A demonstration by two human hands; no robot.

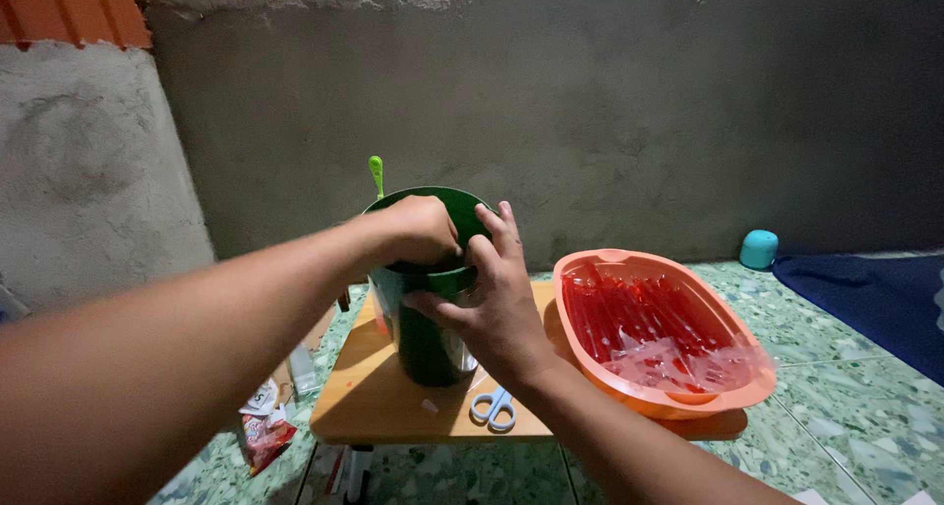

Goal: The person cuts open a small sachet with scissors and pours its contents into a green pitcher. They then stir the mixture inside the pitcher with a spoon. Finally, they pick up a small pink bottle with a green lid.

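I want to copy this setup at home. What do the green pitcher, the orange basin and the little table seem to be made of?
Pitcher: likely plastic, dark green, glossy with soft reflections. Basin: probably plastic, smooth, evenly orange, with a moulded rim. Table: looks like wood or wood laminate, tan and matte; no grain is clear enough to tell.
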